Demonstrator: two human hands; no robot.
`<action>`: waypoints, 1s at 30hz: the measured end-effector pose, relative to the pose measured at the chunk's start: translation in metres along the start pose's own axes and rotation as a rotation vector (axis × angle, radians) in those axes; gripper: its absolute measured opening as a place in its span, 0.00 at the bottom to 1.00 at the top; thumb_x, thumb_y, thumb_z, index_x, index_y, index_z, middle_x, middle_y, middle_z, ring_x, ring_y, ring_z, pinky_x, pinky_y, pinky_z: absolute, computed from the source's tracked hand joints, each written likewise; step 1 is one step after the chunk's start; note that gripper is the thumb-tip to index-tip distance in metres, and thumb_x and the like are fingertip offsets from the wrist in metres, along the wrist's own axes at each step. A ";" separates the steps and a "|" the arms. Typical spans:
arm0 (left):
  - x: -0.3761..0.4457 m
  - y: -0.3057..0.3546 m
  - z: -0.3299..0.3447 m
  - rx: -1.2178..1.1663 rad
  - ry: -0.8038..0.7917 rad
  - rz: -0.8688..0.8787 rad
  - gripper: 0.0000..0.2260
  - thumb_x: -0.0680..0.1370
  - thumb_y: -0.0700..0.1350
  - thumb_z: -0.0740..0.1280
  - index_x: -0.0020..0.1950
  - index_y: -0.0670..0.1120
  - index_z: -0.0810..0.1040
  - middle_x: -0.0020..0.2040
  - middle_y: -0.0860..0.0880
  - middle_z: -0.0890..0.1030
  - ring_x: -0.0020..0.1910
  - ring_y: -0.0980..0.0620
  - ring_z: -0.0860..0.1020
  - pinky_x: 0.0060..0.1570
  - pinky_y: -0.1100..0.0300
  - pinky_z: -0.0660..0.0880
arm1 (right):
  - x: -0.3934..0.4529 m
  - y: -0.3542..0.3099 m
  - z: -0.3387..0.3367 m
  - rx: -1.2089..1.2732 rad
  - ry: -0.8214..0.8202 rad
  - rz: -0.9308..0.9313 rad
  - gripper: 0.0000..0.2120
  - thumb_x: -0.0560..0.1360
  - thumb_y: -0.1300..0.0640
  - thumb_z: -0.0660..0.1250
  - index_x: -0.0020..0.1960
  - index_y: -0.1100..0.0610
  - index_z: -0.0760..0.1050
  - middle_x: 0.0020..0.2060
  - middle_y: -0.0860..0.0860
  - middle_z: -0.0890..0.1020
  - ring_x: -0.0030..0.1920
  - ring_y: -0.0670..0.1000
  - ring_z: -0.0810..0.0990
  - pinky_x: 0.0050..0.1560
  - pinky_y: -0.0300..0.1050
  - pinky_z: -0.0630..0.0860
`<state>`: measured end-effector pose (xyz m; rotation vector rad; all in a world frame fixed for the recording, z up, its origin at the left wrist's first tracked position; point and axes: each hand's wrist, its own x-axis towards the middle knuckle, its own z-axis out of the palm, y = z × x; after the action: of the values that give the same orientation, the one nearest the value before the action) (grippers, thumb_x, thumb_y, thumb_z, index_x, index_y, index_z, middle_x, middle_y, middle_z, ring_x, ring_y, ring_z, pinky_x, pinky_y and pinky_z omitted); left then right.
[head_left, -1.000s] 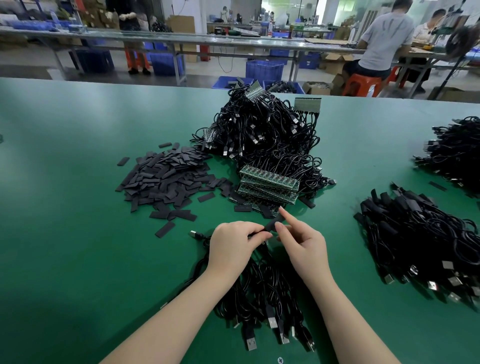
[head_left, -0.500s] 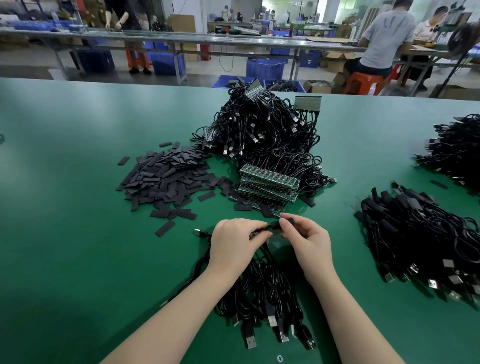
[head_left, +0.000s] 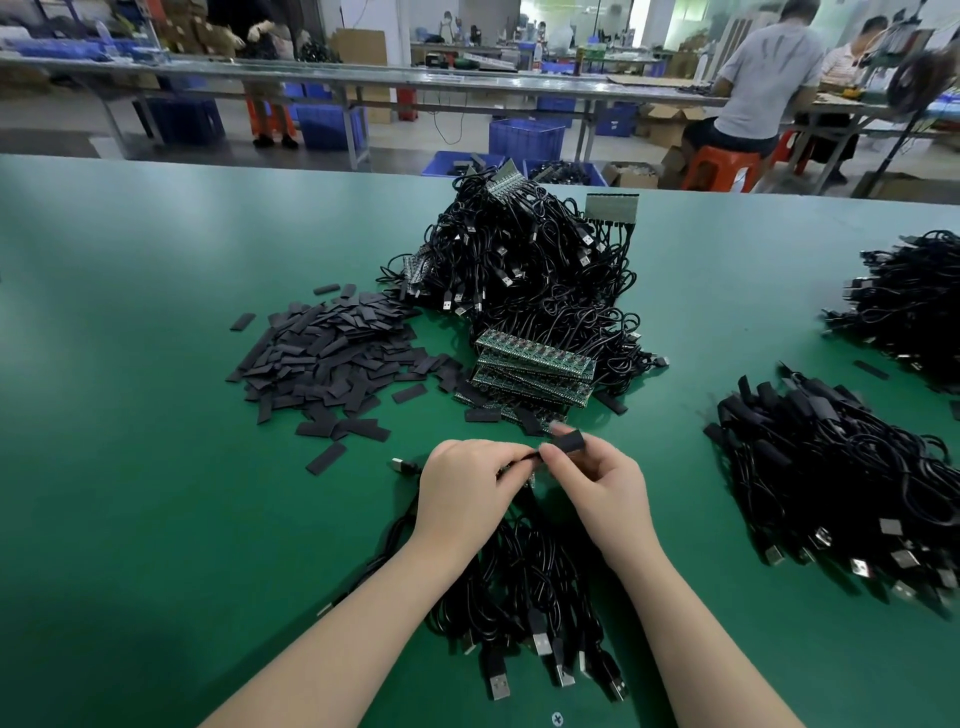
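Hands meet just above our cable bundle (head_left: 524, 597) on the green table (head_left: 130, 467). Our left hand (head_left: 467, 488) curls round a thin cable end (head_left: 527, 458), and our right hand (head_left: 605, 493) pinches a black sleeve (head_left: 569, 441) between thumb and forefinger, right at that end. Beyond them lie loose sleeves (head_left: 332, 353), stacked boards (head_left: 535, 364) and a cable heap (head_left: 524, 270). Another pile (head_left: 841, 467) sits well off to our right.

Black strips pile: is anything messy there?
A little. The black strips pile is loose, and a few strays lie apart on the green table, like one stray strip near the left hand.
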<state>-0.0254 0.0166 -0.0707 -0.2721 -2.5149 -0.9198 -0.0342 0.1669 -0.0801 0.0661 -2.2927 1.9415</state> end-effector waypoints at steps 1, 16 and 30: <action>0.000 0.000 0.000 -0.004 0.001 -0.001 0.05 0.76 0.50 0.71 0.47 0.54 0.86 0.37 0.56 0.84 0.37 0.55 0.79 0.44 0.56 0.74 | 0.000 0.000 0.001 -0.011 -0.005 -0.002 0.05 0.75 0.53 0.73 0.44 0.44 0.84 0.37 0.52 0.86 0.36 0.47 0.78 0.43 0.49 0.77; -0.001 -0.002 -0.001 -0.021 -0.022 -0.035 0.06 0.76 0.53 0.70 0.50 0.55 0.86 0.39 0.56 0.85 0.38 0.56 0.80 0.45 0.53 0.76 | -0.001 -0.002 -0.006 0.148 0.173 0.040 0.11 0.74 0.59 0.74 0.47 0.42 0.83 0.41 0.42 0.87 0.42 0.44 0.84 0.44 0.31 0.77; -0.002 -0.005 0.001 0.013 0.033 -0.023 0.05 0.74 0.51 0.73 0.48 0.54 0.86 0.37 0.56 0.85 0.35 0.55 0.80 0.41 0.56 0.75 | -0.003 0.001 -0.003 0.111 0.154 0.043 0.13 0.74 0.58 0.75 0.48 0.39 0.82 0.40 0.41 0.87 0.40 0.46 0.80 0.45 0.37 0.77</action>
<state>-0.0258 0.0132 -0.0755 -0.2231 -2.4981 -0.9090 -0.0312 0.1694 -0.0812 -0.1180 -2.1061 2.0169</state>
